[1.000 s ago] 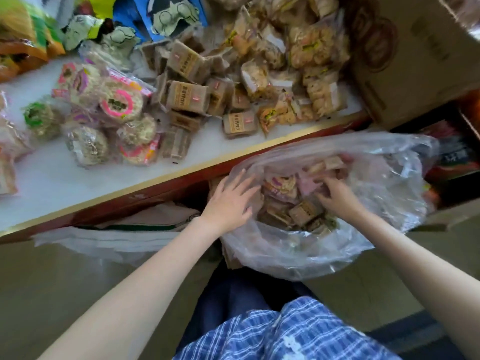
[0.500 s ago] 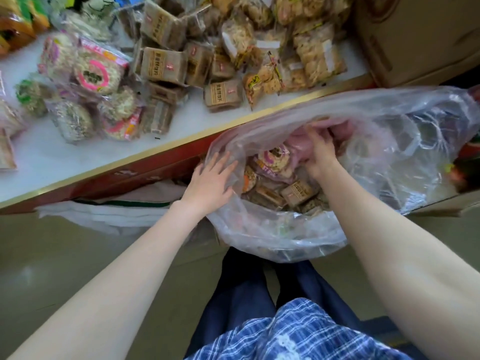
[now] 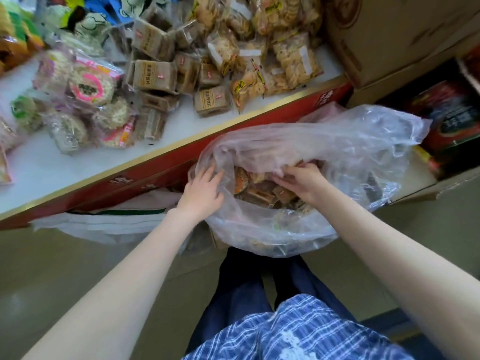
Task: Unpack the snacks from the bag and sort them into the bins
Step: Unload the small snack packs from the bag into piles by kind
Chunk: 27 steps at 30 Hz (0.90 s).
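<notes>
The clear plastic bag (image 3: 298,157) of wrapped snacks (image 3: 262,189) sits just below the table (image 3: 78,165) edge, the left hand (image 3: 201,194) resting flat with spread fingers on its rim, the right hand (image 3: 302,181) curled around packets inside, with sorted snack piles (image 3: 155,76) on the tabletop above.

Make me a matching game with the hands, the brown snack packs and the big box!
Things:
1. left hand
2. right hand
3. brown square packs
4. cardboard box

Places:
A. stacked on the white table
B. reaching inside the plastic bag
C. on the outside of the bag's left rim
D. at the table's right end

Pairs: 1-C, 2-B, 3-A, 4-D
</notes>
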Available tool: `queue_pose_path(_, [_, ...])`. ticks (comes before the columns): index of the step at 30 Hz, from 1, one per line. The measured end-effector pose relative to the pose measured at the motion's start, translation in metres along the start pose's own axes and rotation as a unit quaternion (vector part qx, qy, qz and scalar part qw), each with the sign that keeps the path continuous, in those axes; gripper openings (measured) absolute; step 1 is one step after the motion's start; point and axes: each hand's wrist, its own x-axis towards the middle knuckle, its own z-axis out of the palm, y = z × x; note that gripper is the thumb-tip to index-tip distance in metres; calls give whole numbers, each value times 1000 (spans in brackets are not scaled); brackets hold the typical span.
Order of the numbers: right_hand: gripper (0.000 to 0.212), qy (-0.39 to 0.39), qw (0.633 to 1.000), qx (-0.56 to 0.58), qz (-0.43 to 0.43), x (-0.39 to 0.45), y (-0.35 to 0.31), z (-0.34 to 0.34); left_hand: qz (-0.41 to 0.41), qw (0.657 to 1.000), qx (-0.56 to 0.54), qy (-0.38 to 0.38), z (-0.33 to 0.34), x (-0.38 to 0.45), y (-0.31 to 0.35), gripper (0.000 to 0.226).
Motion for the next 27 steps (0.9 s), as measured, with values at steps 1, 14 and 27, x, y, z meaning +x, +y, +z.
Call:
queue_pose_path(1, [22, -9, 1000, 0, -5, -8, 0, -1, -1, 1000, -4, -4, 2, -1, 0, 59])
queue_pose_path(14, [21, 161, 981, -107, -9, -62, 7, -19, 230, 949, 189, 107, -10, -6, 56, 69])
queue_pose_path(27, [25, 169, 750, -544, -337, -66, -57, -11, 36, 993, 104, 30, -47, 14, 15, 64])
